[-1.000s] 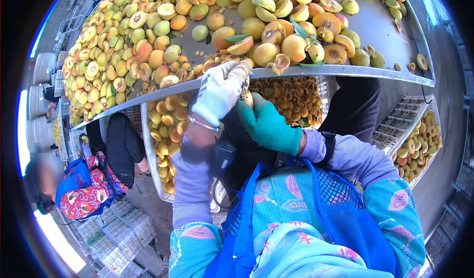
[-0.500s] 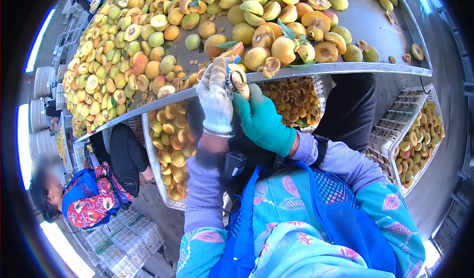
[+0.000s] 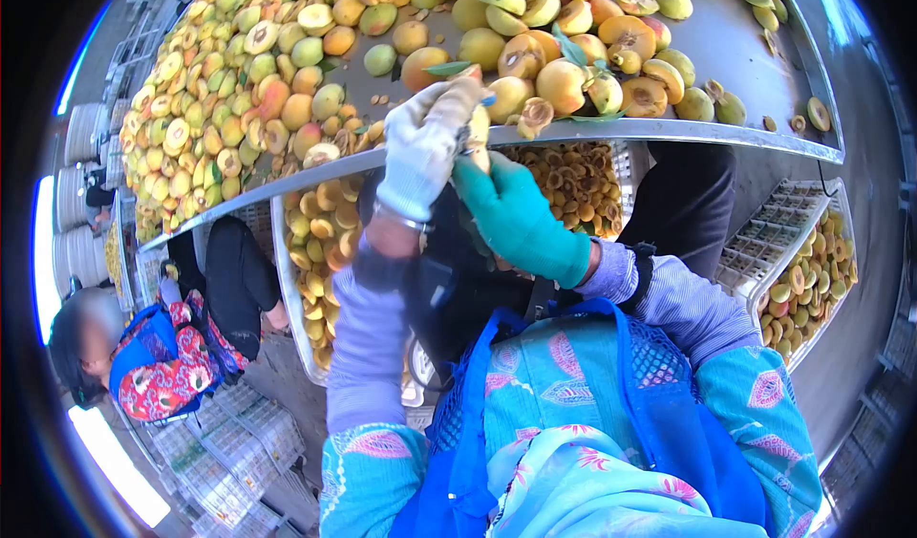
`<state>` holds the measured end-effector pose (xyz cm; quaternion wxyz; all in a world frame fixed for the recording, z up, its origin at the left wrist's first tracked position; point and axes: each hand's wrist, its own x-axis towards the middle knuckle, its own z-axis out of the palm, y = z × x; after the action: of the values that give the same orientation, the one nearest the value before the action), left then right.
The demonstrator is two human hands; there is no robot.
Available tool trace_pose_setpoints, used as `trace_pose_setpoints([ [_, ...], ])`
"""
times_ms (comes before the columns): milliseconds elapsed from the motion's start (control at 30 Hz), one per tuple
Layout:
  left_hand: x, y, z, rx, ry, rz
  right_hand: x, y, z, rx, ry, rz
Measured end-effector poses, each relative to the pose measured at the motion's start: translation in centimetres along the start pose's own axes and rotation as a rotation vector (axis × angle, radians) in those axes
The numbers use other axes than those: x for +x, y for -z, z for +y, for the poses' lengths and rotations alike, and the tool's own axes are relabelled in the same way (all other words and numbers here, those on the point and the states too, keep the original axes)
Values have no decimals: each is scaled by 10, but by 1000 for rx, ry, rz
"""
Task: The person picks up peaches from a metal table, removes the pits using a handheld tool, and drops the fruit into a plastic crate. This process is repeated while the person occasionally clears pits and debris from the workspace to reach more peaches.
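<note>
My left hand [image 3: 427,141], in a white glove with stained fingers, is closed at the front rim of the metal table. A small tool with a blue end [image 3: 488,101] pokes out of its fingers; the rest of the tool is mostly hidden. My right hand [image 3: 525,215], in a teal glove, pinches a cut yellow peach [image 3: 478,139] from below, between thumb and fingers. Both hands meet at this fruit, and the left fingers cover part of it. Just beyond them, whole and halved peaches [image 3: 562,86] lie on the table.
The metal table's raised rim [image 3: 688,133] runs across in front of me. Below it stand a crate of peach halves [image 3: 315,242] and another of darker pieces [image 3: 573,189]. A filled white crate [image 3: 788,223] is at right. A co-worker [image 3: 177,356] sits at left.
My left hand has tilted and shifted slightly up, and the peach has turned to a narrower view. The view has moved a little.
</note>
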<state>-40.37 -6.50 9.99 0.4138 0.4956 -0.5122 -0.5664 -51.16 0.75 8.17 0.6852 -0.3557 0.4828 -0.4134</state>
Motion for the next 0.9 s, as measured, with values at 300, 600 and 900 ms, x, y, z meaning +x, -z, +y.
trace_pose_setpoints([
  [300,25,-5,3,164,42,-183,-5,8,-7,387,-30,-143],
  [600,32,-9,7,196,74,-387,-16,11,-21,499,-235,-93],
  [900,25,-13,-3,-41,26,-165,-8,23,-25,527,-240,-192],
])
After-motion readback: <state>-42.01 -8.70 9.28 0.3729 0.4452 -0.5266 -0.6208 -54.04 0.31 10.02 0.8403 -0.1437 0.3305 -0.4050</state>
